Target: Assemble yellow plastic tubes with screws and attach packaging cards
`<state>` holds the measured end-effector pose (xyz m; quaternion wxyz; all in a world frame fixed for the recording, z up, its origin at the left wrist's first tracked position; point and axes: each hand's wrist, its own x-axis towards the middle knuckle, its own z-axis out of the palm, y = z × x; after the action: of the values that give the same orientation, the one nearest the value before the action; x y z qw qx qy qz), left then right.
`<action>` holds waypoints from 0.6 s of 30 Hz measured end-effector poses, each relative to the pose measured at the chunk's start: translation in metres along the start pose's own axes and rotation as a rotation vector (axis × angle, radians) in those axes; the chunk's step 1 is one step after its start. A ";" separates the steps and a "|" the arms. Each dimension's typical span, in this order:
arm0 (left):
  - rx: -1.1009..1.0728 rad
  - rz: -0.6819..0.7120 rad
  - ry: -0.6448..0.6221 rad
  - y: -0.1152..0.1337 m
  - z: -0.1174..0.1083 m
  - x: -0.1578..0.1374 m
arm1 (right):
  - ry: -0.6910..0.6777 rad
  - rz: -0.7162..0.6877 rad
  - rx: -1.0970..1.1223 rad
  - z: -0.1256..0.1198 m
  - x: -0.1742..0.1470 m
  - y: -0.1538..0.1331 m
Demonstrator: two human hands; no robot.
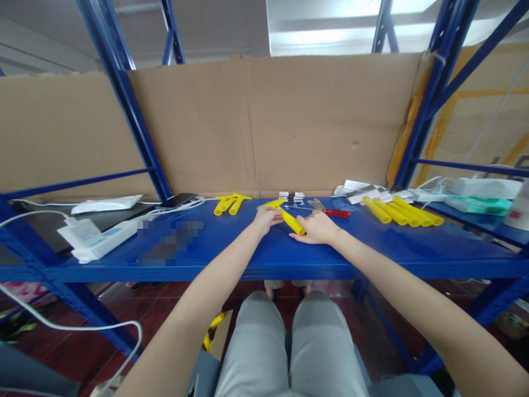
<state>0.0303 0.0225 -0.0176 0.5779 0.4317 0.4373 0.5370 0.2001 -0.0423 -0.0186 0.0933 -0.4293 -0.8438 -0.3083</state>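
Observation:
Between my two hands is a yellow T-shaped handle (292, 222), its round grip slanting down to the right. My left hand (265, 219) is closed on its upper end near the crossbar. Closed about the lower part of the grip is my right hand (317, 227); some of its fingers are hidden. Just beyond the right hand lies a screwdriver (336, 213) with a red handle, beside a flat metal blade (317, 204). Small screws (298, 205) are scattered behind the handle.
Several yellow T-shaped handles (236, 204) lie to the left, and yellow-handled tools with flat metal heads (382, 211) to the right. A white power strip (107, 241) with cables sits on the blue bench (264, 259). Cardboard (289, 121) stands behind.

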 end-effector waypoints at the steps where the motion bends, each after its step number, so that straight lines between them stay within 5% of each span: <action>1: 0.005 -0.005 0.001 -0.001 0.000 0.000 | -0.021 0.001 0.006 -0.001 0.000 0.000; 18: 0.096 -0.011 0.136 -0.003 0.001 0.005 | -0.150 -0.101 0.167 -0.003 0.002 0.000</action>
<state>0.0317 0.0271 -0.0200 0.5284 0.4190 0.5033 0.5402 0.1982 -0.0431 -0.0151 0.0498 -0.3989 -0.8916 -0.2085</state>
